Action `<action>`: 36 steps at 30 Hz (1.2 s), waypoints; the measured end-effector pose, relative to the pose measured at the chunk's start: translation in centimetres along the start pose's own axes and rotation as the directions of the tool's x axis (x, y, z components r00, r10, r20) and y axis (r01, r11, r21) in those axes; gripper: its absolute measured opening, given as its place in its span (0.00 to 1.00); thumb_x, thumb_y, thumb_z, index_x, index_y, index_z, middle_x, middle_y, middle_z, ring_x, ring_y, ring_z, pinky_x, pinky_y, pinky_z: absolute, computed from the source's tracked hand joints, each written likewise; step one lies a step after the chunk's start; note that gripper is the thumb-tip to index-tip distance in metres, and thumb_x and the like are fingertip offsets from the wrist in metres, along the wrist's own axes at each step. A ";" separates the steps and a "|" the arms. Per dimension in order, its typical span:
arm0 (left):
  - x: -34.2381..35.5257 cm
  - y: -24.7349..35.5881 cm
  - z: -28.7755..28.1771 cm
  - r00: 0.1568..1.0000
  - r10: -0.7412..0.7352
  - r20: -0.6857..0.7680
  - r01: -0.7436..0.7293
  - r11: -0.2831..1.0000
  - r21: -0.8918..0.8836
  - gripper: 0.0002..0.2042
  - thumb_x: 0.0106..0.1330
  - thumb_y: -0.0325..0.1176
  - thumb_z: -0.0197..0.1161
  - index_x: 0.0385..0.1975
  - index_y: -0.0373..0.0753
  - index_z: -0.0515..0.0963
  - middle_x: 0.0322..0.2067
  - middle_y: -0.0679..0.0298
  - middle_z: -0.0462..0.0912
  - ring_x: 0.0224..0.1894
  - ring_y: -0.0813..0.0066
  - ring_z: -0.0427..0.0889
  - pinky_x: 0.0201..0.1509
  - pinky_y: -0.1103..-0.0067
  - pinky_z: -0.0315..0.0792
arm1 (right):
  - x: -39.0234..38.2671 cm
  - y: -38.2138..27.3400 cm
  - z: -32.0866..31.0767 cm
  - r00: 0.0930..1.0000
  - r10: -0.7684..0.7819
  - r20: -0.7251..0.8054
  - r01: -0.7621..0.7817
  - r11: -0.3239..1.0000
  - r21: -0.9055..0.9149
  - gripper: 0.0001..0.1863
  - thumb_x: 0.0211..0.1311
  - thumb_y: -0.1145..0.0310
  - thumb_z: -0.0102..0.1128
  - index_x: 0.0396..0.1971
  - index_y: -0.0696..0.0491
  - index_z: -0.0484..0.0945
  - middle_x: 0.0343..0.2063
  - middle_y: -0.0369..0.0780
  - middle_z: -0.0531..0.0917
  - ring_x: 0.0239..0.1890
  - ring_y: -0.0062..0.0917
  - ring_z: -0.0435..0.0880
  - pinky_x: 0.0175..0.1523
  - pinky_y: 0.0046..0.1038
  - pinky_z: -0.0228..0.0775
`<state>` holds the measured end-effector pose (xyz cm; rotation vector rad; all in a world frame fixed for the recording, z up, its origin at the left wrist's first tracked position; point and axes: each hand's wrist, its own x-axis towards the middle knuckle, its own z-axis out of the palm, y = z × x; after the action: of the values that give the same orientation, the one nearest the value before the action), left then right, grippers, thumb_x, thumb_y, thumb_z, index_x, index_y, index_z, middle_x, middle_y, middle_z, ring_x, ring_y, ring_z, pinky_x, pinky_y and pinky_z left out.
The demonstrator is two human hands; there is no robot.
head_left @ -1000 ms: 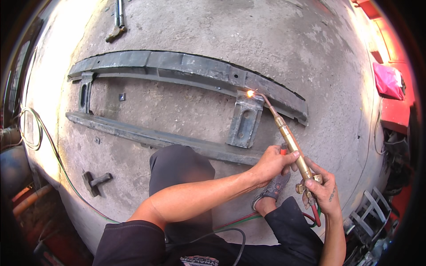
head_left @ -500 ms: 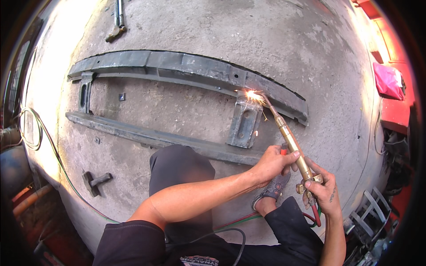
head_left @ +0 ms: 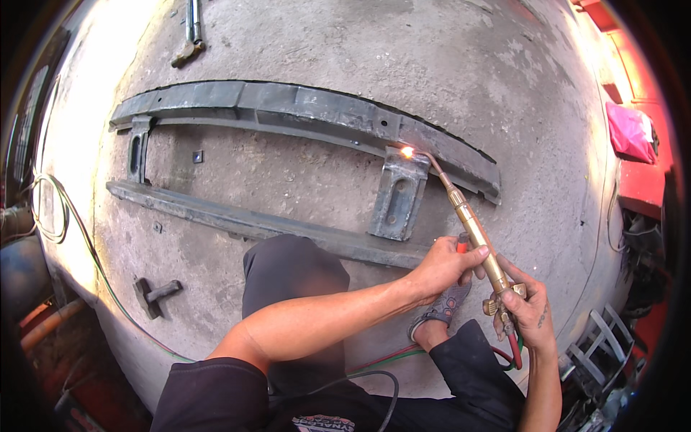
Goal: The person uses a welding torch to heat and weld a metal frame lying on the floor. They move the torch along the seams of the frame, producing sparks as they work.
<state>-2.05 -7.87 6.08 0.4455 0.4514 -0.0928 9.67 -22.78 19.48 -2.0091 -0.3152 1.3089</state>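
Observation:
A brass gas torch (head_left: 471, 226) slants up and left across the right side. My left hand (head_left: 450, 268) closes on its barrel, with an orange-red object with a dark end (head_left: 462, 245) also showing at those fingers. My right hand (head_left: 529, 309) grips the torch's rear end, by the brass valve knobs (head_left: 491, 307). The bent tip points at a small bright glow (head_left: 407, 152) where a slotted bracket (head_left: 396, 198) meets the long dark metal beam (head_left: 309, 108). A lower metal rail (head_left: 216, 212) runs below the beam, and a second bracket (head_left: 138, 151) joins them at left.
A hammer (head_left: 155, 297) lies on the concrete floor at left. Red and green hoses (head_left: 93, 252) run along the left and beneath me. A long metal tool (head_left: 191, 36) lies at the far side. Metal frame pieces (head_left: 597, 345) and a pink bag (head_left: 630, 133) are at right.
The spray of sparks at the bracket has shrunk to a small bright glow. The torch tip has shifted slightly left; both hands keep their hold.

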 end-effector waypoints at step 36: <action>-0.1 0.3 0.1 1.000 -0.009 -0.007 0.009 1.000 -0.005 0.11 0.77 0.37 0.64 0.44 0.34 0.82 0.30 0.64 0.83 0.26 0.82 0.73 0.29 0.81 0.67 | 0.1 -0.7 0.4 1.000 0.022 0.009 -0.022 1.000 0.018 0.44 0.65 0.52 0.71 0.73 0.62 0.66 0.25 0.45 0.86 0.14 0.21 0.81 0.17 0.22 0.69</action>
<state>-2.05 -7.64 6.27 0.4386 0.4607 -0.0988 9.44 -22.11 19.78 -1.9975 -0.2847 1.3298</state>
